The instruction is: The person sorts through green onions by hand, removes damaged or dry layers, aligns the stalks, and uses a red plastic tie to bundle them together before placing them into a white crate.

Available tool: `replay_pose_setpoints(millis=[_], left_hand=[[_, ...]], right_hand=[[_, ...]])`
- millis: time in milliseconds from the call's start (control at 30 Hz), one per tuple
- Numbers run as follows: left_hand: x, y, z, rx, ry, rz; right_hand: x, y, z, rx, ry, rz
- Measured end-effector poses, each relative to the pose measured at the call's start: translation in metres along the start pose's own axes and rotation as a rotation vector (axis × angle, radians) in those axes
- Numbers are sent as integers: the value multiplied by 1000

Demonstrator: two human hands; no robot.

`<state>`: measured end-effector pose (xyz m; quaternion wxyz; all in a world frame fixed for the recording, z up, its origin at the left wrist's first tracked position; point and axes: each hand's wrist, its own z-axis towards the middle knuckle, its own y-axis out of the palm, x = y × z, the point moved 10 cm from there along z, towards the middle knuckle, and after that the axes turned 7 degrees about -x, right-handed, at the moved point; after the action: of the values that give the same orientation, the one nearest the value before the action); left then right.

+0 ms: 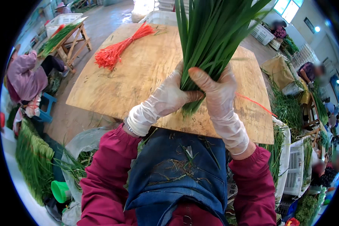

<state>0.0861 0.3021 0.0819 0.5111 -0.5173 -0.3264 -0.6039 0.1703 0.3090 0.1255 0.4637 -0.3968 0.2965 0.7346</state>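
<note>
A thick bunch of garlic chives (211, 41) stands upright over the near part of a wooden table, its long flat leaves fanning up past the top of the view. My left hand (169, 92), in a thin whitish glove, is closed around its left side near the lower end. From the right, my right hand (216, 88) wraps the same bunch, thumb across the front; its glove is also translucent. Cut ends show below the hands. A single red tie strip (256, 104) runs over the wood beside my right wrist. Whether it touches the bunch is hidden.
The wooden table (101, 88) bears a bundle of red tie strips (120, 47) at far left. Plant scraps lie on my blue apron (177, 165). More chives (34, 162) are piled at left, beside a green bucket (60, 191). White crates (294, 171) and other people surround me.
</note>
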Motion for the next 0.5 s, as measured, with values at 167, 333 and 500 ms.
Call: replay_pose_setpoints(millis=[167, 333, 500], left_hand=[[-31, 5, 1, -16, -88, -45], [-1, 18, 13, -28, 19, 50], [5, 56, 52, -114, -23, 287]], right_hand=[[32, -7, -10, -38, 127, 54], [23, -10, 1, -24, 68, -164], [5, -66, 15, 199, 212, -223]])
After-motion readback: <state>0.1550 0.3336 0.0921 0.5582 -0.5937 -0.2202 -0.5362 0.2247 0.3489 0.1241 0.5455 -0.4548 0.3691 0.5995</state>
